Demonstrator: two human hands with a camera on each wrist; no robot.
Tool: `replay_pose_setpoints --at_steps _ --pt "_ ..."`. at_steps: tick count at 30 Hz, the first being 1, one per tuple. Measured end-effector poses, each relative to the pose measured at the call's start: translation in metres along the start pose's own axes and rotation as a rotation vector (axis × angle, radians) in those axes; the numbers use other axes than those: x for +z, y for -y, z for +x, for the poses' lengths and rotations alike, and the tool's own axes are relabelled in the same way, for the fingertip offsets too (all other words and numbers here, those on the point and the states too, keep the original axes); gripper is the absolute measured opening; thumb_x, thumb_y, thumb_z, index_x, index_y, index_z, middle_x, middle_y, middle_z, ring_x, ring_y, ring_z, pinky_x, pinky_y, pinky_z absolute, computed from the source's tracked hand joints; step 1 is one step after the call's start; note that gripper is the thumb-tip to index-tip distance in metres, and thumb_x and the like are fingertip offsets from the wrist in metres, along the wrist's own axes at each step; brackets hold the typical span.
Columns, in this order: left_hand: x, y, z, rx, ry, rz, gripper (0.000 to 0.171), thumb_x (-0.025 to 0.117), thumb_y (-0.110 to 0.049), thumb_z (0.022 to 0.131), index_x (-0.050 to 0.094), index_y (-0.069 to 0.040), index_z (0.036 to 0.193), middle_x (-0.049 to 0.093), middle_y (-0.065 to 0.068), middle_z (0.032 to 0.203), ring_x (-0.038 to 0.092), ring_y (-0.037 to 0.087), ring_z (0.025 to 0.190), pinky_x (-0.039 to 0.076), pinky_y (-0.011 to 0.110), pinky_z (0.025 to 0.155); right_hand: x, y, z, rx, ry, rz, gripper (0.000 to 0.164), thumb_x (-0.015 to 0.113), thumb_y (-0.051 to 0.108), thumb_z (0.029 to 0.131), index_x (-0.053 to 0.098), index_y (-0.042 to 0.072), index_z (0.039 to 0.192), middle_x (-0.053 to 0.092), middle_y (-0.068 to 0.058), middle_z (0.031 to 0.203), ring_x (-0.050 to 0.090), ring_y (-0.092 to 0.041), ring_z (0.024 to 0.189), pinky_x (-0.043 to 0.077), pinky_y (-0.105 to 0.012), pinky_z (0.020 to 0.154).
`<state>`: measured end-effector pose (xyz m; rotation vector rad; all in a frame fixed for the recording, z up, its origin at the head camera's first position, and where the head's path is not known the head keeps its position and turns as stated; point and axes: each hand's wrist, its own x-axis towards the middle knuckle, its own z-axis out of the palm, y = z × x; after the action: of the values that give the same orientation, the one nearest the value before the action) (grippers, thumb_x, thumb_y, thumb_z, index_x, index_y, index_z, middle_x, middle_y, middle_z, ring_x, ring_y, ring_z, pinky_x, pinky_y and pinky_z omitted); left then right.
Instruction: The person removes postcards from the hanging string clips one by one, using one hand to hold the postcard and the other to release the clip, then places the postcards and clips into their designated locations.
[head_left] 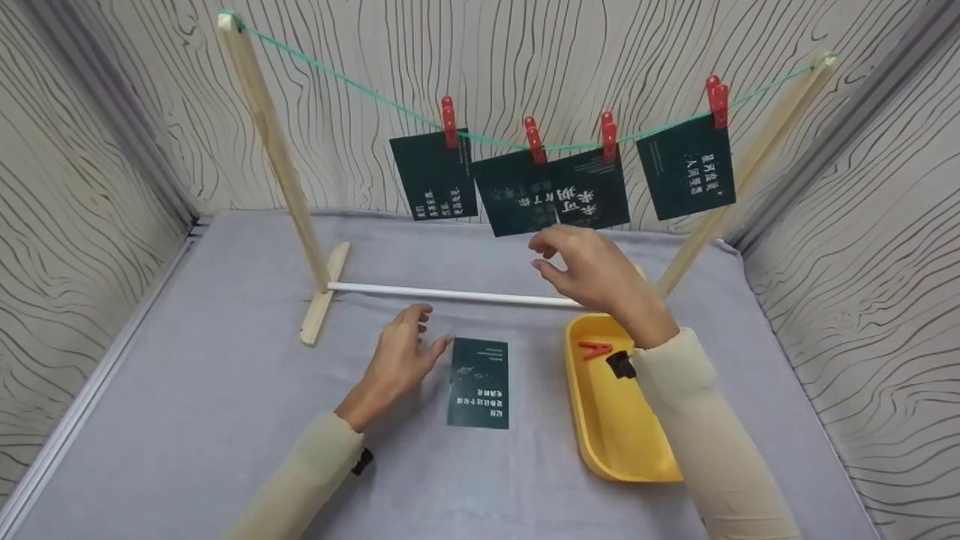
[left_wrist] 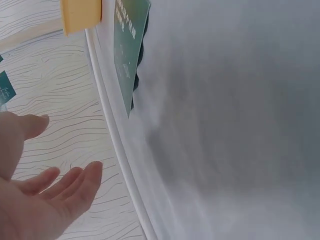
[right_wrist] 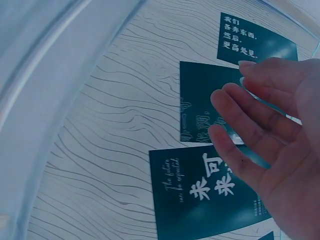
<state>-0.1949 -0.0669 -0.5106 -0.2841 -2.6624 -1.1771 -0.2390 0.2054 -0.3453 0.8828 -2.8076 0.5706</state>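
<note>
My left hand [head_left: 401,352] is held over the cloth with relaxed, spread fingers and holds nothing. Its thumb tip comes right by the upper corner of a dark green card [head_left: 478,384] with white writing, lying on the table. Loosely bent fingers with nothing in them mark my right hand [head_left: 585,266], just below the hanging cards. Two of these, the left middle card [head_left: 514,191] and the right middle card [head_left: 592,187], overlap at their edges. A red clothespin [head_left: 533,140] and another red clothespin [head_left: 609,136] fix them to a green string [head_left: 345,79].
Wooden posts [head_left: 274,150] carry the string, joined below by a white rod [head_left: 450,293]. Two more cards hang at the left [head_left: 433,176] and right [head_left: 688,169]. Under my right forearm stands a yellow tray [head_left: 589,442] with a red clothespin [head_left: 595,349] inside.
</note>
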Motion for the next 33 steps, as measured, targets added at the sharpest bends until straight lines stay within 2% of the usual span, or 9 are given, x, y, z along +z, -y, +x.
replay_pose_setpoints --at_steps 5,12,17,23,33 --pt "-0.006 -0.001 0.008 0.024 -0.023 -0.001 0.051 0.082 -0.018 0.092 0.059 0.003 0.132 0.07 0.021 0.12 0.071 0.034 0.109 0.064 0.044 0.09 -0.013 0.006 0.007 -0.028 -0.054 0.009 0.023 0.074 0.013 0.098 0.074 0.007 0.12 0.077 -0.011 0.116 0.073 -0.026 0.106 0.061 -0.044 0.102" --pt "-0.016 -0.006 0.02 -0.007 -0.001 -0.013 0.063 0.082 -0.021 0.093 0.051 0.002 0.144 0.064 0.023 0.139 0.068 0.036 0.122 0.063 0.044 0.097 -0.035 0.011 0.015 -0.074 -0.148 -0.004 0.024 0.075 0.011 0.097 0.073 0.003 0.12 0.076 -0.014 0.116 0.074 -0.028 0.106 0.062 -0.044 0.101" --pt "-0.024 -0.013 0.027 -0.038 -0.015 -0.021 0.065 0.082 -0.021 0.093 0.051 0.002 0.145 0.064 0.023 0.139 0.068 0.036 0.123 0.063 0.044 0.097 -0.055 0.018 0.021 -0.111 -0.182 -0.05 0.024 0.074 0.01 0.098 0.071 0.001 0.12 0.076 -0.016 0.117 0.074 -0.029 0.106 0.062 -0.045 0.099" --pt "-0.033 -0.021 0.037 -0.035 -0.01 -0.065 0.065 0.08 -0.023 0.095 0.05 0.004 0.145 0.063 0.023 0.139 0.067 0.036 0.124 0.062 0.044 0.098 -0.077 0.027 0.027 -0.116 -0.201 -0.095 0.026 0.073 0.011 0.099 0.071 0.001 0.123 0.076 -0.016 0.117 0.073 -0.029 0.106 0.062 -0.046 0.1" --pt "-0.048 -0.023 0.051 -0.076 -0.04 -0.162 0.068 0.078 -0.026 0.097 0.047 0.003 0.15 0.059 0.022 0.144 0.062 0.035 0.132 0.06 0.045 0.105 -0.082 0.04 0.041 -0.124 -0.22 -0.091 0.031 0.073 0.012 0.099 0.069 0.001 0.127 0.074 -0.016 0.118 0.071 -0.029 0.11 0.06 -0.043 0.104"
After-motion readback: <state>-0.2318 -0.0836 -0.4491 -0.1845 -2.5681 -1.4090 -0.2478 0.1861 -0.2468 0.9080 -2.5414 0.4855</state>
